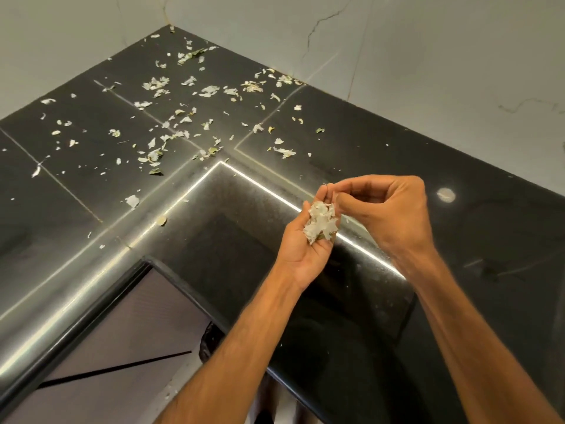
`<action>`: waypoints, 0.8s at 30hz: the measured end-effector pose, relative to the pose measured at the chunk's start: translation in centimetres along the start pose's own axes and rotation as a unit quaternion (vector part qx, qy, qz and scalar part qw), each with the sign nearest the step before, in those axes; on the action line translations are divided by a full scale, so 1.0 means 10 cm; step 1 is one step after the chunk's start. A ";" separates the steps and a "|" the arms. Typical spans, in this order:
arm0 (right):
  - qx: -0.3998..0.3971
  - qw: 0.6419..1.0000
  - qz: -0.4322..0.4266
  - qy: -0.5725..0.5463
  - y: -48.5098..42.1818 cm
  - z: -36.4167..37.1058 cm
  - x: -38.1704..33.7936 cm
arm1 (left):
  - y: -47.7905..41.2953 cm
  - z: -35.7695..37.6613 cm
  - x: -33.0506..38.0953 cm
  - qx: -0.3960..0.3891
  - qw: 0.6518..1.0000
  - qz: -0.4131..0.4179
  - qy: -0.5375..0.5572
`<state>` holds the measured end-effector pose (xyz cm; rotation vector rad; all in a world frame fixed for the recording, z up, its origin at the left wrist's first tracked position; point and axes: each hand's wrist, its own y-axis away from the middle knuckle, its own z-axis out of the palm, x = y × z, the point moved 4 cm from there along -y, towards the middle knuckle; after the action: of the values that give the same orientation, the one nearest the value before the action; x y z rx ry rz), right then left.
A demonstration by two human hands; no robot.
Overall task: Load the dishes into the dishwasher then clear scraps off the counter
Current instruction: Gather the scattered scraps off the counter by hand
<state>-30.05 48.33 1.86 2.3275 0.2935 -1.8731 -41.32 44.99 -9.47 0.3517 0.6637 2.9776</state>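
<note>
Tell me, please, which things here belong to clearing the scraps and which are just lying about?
Part of the job:
loose scraps strewn over the counter
gathered scraps cupped in the left hand
right hand, fingertips at that pile

Just there:
marble wall
floor tiles below the counter edge

**Scraps [211, 90] strewn across the black counter [458, 240]**

Pale white and greenish flakes, they lay flat and were thickest toward the back corner (a few strays reached the rounded front edge). One white clump [321, 223] sat heaped in the cupped left hand [301, 252], above the counter's inner corner.
</note>
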 end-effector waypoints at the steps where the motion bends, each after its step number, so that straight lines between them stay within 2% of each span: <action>1: 0.000 1.000 -0.010 0.024 -0.01 0.04 -0.01 | 0.04 -0.02 -0.01 0.002 1.000 0.001 -0.011; 5: -0.015 0.997 -0.017 0.073 0.01 0.13 0.03 | 0.21 -0.08 -0.02 0.011 1.000 -0.002 -0.029; 11: -0.030 0.994 -0.046 0.091 0.15 0.30 -0.04 | 0.47 -0.11 0.18 -0.007 0.999 0.032 -0.040; 18: -0.030 0.998 -0.049 -0.004 0.40 0.70 -0.10 | 0.78 -0.29 0.49 -0.024 0.998 0.050 -0.020; 24: -0.018 0.995 -0.003 -0.099 0.89 1.29 -0.08 | 1.30 -0.73 0.84 -0.021 0.997 0.049 0.050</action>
<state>-40.31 36.63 -0.29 2.1000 0.3085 -2.0626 -51.45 31.22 -8.67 0.2396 0.6084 3.1153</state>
